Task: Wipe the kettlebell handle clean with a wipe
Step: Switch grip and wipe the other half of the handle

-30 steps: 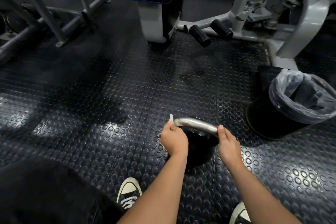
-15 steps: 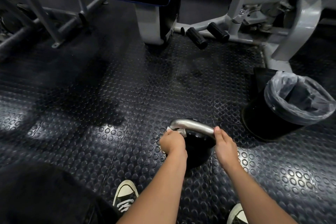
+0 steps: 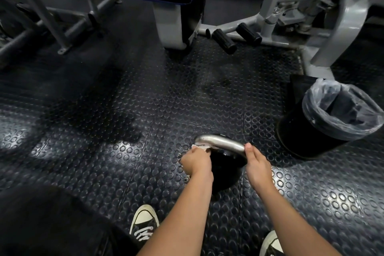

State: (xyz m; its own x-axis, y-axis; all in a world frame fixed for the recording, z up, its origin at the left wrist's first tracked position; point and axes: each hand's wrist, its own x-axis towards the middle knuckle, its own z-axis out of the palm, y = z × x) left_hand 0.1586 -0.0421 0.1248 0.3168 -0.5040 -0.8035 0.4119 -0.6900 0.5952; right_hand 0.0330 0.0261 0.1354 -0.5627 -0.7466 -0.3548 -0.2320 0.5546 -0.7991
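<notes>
Wiping handle | left hand pinches wipe against its left end | right hand grips right end, likely steadying kettlebell on floor

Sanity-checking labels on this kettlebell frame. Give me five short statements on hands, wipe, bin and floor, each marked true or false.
1. The left hand holds the wipe against the left end of the kettlebell handle. True.
2. The right hand holds a second wipe. False: it grips the right end of the handle, with no wipe visible in it.
3. The trash bin stands to the right of the kettlebell and is lined with a plastic bag. True.
4. The kettlebell is lifted off the floor. False: it rests on the studded rubber floor.
5. The wipe lies inside the bin. False: it is at the handle, in the left hand.
</notes>
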